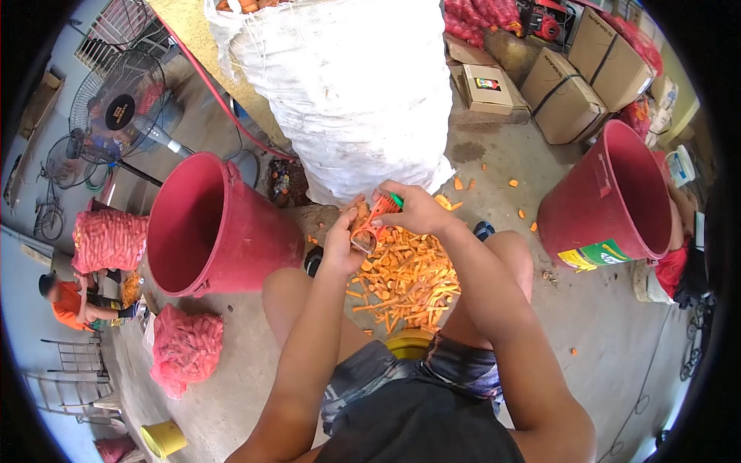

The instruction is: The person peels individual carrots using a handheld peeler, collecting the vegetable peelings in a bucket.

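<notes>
My left hand point(340, 243) is closed around an unpeeled-looking carrot point(360, 219), held up in front of the white sack. My right hand point(421, 210) grips an orange peeler point(384, 207) with a green part near its top. The peeler lies against the carrot, and the fingers partly hide both. Below my hands, between my legs, a pile of orange carrot pieces and strips point(409, 278) covers the floor. Just beyond my hands stands a large white woven sack point(355, 92), with orange vegetables showing at its top.
Red tubs stand at left point(262, 239) and right point(571, 208). A standing fan point(120, 112), a pink mesh bag point(185, 347) and a yellow bucket point(164, 438) are on the left. Another person point(71, 303) sits far left. Cardboard boxes point(563, 96) are at upper right.
</notes>
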### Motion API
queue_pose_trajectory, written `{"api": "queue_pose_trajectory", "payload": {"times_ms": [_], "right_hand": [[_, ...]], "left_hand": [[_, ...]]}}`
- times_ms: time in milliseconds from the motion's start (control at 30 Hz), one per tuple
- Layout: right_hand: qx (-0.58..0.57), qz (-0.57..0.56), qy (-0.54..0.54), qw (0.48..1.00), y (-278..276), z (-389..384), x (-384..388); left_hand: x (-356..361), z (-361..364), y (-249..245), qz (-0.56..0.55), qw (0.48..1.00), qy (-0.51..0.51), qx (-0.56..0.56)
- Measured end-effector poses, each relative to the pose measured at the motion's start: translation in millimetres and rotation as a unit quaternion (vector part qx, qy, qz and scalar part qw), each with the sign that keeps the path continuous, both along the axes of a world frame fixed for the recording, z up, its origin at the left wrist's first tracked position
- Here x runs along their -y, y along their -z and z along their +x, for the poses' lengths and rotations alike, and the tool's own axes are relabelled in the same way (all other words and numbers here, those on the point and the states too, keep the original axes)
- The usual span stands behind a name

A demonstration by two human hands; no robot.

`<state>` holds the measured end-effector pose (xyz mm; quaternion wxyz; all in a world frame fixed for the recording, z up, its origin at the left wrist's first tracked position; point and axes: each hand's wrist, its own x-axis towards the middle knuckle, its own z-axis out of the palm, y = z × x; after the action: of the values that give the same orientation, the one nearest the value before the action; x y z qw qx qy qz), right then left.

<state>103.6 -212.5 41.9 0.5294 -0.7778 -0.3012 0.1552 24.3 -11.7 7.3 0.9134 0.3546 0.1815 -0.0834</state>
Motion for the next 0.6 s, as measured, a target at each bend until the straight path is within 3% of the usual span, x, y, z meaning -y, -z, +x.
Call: {"api": "queue_pose_trajectory", "payload": {"times_ms": [200,267,367,600], "right_hand": [[0.066,0.025,-0.002,0.998,2,7,7],[0.077,0.049,0.011,0.996,6,19,14],[-0.019,0.028,0.092,0.995,-1,26,20],[-0.019,-0.041,0.167,0.985,17,40,21]], "left_hand": [[0,-5,-2,-0.020,0.999,0.036,0.003],[-10,-9,4,-0.017,0.992,0.120,0.023],[-1,-17,-14,0.027,0.995,0.085,-0.051],[-13,-22,-23,-0.010,0.992,0.129,0.001]]}}
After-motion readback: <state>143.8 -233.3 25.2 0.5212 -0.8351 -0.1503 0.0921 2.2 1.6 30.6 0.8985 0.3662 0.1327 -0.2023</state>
